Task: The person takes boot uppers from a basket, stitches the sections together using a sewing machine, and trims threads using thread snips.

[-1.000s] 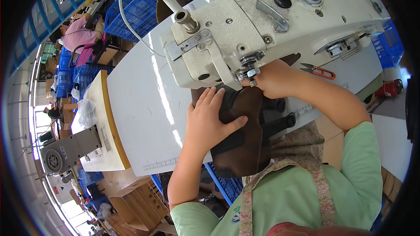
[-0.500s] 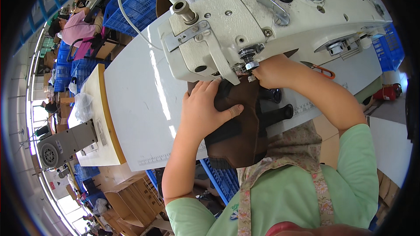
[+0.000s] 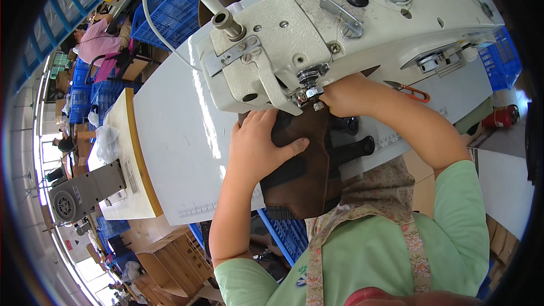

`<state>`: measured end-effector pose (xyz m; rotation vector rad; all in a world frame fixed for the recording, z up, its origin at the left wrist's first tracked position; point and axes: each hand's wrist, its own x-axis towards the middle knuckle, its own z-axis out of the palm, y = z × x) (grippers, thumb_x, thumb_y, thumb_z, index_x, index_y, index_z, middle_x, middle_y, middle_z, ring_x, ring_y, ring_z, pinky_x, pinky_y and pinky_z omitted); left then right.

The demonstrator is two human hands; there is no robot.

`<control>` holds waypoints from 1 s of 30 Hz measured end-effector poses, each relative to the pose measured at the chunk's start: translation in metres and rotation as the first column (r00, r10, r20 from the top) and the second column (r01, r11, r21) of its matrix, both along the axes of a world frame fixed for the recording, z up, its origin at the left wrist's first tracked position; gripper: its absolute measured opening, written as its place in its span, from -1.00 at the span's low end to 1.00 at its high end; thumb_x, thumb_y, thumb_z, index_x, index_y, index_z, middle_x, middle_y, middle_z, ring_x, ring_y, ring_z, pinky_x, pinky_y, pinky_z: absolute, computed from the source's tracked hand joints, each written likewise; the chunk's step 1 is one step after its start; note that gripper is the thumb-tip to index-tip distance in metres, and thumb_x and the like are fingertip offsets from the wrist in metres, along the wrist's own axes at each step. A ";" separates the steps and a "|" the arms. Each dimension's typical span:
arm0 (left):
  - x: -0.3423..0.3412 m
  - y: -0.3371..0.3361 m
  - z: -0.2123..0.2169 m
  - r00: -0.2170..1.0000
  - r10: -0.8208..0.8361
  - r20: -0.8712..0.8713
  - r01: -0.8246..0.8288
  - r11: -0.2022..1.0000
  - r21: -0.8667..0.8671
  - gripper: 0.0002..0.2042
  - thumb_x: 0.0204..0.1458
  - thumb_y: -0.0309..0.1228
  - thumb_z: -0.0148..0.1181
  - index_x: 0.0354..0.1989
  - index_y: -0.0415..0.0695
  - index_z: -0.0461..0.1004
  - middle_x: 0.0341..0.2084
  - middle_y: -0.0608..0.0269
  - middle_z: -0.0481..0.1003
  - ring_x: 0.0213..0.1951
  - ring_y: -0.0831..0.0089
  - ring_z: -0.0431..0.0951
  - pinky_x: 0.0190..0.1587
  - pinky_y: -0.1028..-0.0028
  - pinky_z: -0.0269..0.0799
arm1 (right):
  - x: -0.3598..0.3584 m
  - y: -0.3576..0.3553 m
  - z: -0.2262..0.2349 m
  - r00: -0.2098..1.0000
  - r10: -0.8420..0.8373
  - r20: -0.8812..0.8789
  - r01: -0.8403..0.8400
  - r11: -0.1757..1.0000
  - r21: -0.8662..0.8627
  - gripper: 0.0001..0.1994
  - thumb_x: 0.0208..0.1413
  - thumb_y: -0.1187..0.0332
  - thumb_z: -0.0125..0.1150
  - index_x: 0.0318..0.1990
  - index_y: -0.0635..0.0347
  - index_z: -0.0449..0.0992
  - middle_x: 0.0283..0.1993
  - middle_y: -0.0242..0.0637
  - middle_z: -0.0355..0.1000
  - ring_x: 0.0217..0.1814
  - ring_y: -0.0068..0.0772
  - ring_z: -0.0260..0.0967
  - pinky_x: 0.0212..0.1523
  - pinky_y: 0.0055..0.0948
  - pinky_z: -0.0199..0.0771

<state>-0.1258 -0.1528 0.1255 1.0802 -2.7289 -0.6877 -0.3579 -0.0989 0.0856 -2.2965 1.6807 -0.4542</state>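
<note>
A dark brown fabric piece (image 3: 309, 158) lies under the head of a cream industrial sewing machine (image 3: 340, 28) on a white worktable (image 3: 170, 136). My left hand (image 3: 258, 147) lies flat on the fabric's left side, fingers spread, pressing it down. My right hand (image 3: 351, 96) is curled against the fabric right beside the presser foot and needle (image 3: 309, 93), partly hidden by the machine head. The fabric hangs over the table's near edge toward my lap.
Orange-handled snips (image 3: 411, 90) lie on the table right of the machine. Blue plastic crates (image 3: 170, 5) stand behind and below the table. A grey motor unit (image 3: 85, 192) sits at the left. A person in pink (image 3: 96, 42) works far off, upper left.
Both hands have stayed on the fabric, shifting slightly with it under the machine head. The view has tilted a little between frames.
</note>
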 end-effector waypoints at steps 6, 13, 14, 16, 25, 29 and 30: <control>0.001 0.000 -0.003 1.000 0.008 -0.010 -0.008 1.000 -0.006 -0.43 -0.31 0.08 0.42 -0.35 -0.21 0.47 -0.36 0.13 0.51 -0.13 0.14 0.49 0.05 0.16 0.27 | 0.002 0.000 -0.010 0.998 -0.027 0.054 0.032 0.995 -0.096 -0.86 -0.06 0.42 0.17 -0.34 0.27 0.57 -0.35 -0.02 0.50 -0.24 0.07 0.48 -0.21 -0.06 0.45; 0.002 0.000 -0.005 1.000 -0.003 -0.023 0.002 0.999 -0.050 -0.42 -0.31 0.09 0.42 -0.33 -0.21 0.49 -0.37 0.13 0.51 -0.14 0.14 0.49 0.02 0.16 0.28 | 0.000 0.000 -0.002 1.000 -0.004 0.027 0.006 0.997 -0.075 -0.84 0.07 0.36 0.18 -0.28 0.26 0.58 -0.31 -0.06 0.52 -0.19 0.03 0.50 -0.18 -0.08 0.48; 0.002 0.000 -0.004 1.000 -0.003 -0.023 0.002 0.999 -0.051 -0.42 -0.31 0.09 0.42 -0.33 -0.21 0.49 -0.37 0.13 0.51 -0.14 0.14 0.49 0.02 0.16 0.28 | 0.001 0.000 -0.002 1.000 -0.003 0.027 0.005 0.997 -0.076 -0.84 0.07 0.36 0.18 -0.28 0.26 0.58 -0.31 -0.06 0.52 -0.19 0.03 0.50 -0.18 -0.08 0.48; 0.001 0.001 -0.003 1.000 0.006 -0.012 -0.006 0.999 -0.036 -0.42 -0.31 0.09 0.42 -0.33 -0.21 0.49 -0.36 0.14 0.51 -0.13 0.14 0.49 0.02 0.17 0.28 | 0.001 0.000 -0.002 0.999 -0.020 0.045 0.024 0.996 -0.081 -0.83 0.07 0.37 0.17 -0.27 0.27 0.58 -0.31 -0.05 0.52 -0.19 0.04 0.49 -0.17 -0.08 0.47; 0.002 0.001 -0.003 1.000 0.011 0.008 -0.011 1.000 -0.028 -0.40 -0.31 0.09 0.41 -0.28 -0.21 0.49 -0.33 0.14 0.52 -0.10 0.15 0.49 0.04 0.14 0.26 | 0.003 0.001 -0.004 0.999 -0.033 0.020 0.035 0.989 -0.143 -0.83 0.06 0.36 0.17 -0.28 0.26 0.57 -0.31 -0.05 0.52 -0.19 0.04 0.49 -0.18 -0.07 0.47; 0.002 0.002 -0.003 1.000 0.021 -0.007 -0.021 1.000 -0.010 -0.37 -0.33 0.09 0.42 -0.23 -0.21 0.49 -0.32 0.14 0.53 -0.10 0.16 0.50 0.06 0.13 0.26 | 0.001 0.001 0.003 1.000 0.009 -0.008 -0.010 0.999 -0.031 -0.84 0.06 0.36 0.17 -0.29 0.26 0.56 -0.31 -0.05 0.52 -0.19 0.04 0.49 -0.18 -0.07 0.47; 0.002 0.002 -0.004 1.000 0.022 -0.020 -0.023 1.000 -0.013 -0.36 -0.33 0.09 0.42 -0.19 -0.21 0.50 -0.32 0.15 0.53 -0.09 0.17 0.50 0.06 0.13 0.26 | 0.001 0.001 0.003 1.000 0.000 0.012 0.000 1.000 0.005 -0.84 0.06 0.36 0.17 -0.28 0.27 0.56 -0.31 -0.05 0.52 -0.19 0.04 0.49 -0.19 -0.07 0.47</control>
